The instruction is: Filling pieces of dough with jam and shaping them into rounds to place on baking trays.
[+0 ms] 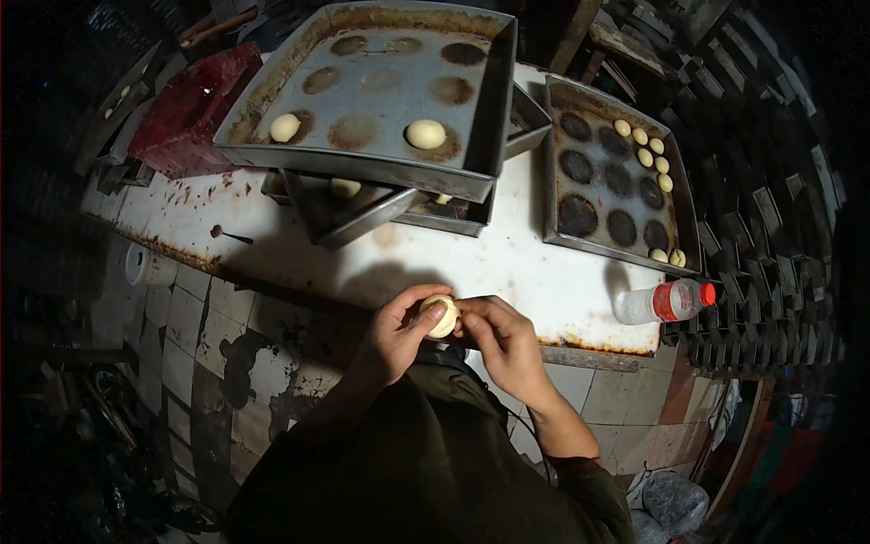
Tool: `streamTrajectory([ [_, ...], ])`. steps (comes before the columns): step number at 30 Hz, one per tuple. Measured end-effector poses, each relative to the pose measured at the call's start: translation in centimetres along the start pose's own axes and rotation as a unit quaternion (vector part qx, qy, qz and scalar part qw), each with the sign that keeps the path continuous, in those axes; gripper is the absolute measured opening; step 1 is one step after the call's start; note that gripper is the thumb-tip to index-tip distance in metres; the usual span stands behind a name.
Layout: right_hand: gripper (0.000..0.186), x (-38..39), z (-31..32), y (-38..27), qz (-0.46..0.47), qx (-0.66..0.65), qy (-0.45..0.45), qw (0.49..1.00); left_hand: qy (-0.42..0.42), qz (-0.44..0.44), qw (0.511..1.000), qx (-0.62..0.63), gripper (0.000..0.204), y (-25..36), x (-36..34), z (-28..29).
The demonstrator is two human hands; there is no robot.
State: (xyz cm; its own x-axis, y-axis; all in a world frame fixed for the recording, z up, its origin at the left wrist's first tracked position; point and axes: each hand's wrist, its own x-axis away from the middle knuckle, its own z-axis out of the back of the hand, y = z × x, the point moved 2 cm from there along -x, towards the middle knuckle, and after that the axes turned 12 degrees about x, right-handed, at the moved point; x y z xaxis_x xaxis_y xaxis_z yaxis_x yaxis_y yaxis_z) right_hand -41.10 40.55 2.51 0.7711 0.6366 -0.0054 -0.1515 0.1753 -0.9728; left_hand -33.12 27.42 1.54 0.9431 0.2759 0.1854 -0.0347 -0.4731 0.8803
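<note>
Near the table's front edge, in front of my body, my left hand (400, 331) is wrapped round a pale yellow dough ball (441, 316). Folds or layers show on the dough's surface. My right hand (500, 343) pinches at the right side of the same ball, its fingertips pressed together there. Whatever lies between those fingertips is hidden. Beyond my hands, a large metal baking tray (362, 150) sits on top of other trays, with a smooth dough ball (425, 135) at its front right and another dough ball (285, 128) at its front left.
At right, a second tray (552, 163) holds several small dough balls (644, 158). A clear bottle with a red cap (707, 294) lies near the white table's (580, 299) right corner. A red crate (195, 113) stands at the far left, a spoon (237, 238) nearer. Stacked metal tins (761, 236) line the right.
</note>
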Motion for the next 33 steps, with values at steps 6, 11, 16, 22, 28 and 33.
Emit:
streamTrajectory([
  [6,0.016,-1.2,-6.4,-2.0,-0.002,0.074,-0.034,0.997,-0.031,0.049,0.981,0.187,0.024,1.5,0.6,6.6],
  [11,0.018,-1.7,-11.3,-4.8,0.121,0.224,0.042,0.966,-0.023,0.088,0.974,0.207,0.024,3.8,0.6,10.9],
  [16,0.013,-1.8,-11.9,-5.6,0.044,0.224,0.065,0.972,-0.122,0.134,0.953,0.244,0.027,4.9,-0.1,11.9],
  [22,0.017,-1.4,-10.3,-6.0,0.174,0.332,0.097,0.922,-0.140,0.192,0.932,0.274,0.029,5.3,-1.7,10.7],
  [28,0.015,-1.5,-3.3,-2.5,0.124,0.201,0.129,0.963,-0.234,0.172,0.945,0.148,0.031,3.2,-3.9,5.0],
  [33,0.026,0.4,5.8,4.9,0.100,0.172,0.141,0.970,-0.215,0.023,0.964,-0.154,0.042,-2.5,-8.7,-2.8],
])
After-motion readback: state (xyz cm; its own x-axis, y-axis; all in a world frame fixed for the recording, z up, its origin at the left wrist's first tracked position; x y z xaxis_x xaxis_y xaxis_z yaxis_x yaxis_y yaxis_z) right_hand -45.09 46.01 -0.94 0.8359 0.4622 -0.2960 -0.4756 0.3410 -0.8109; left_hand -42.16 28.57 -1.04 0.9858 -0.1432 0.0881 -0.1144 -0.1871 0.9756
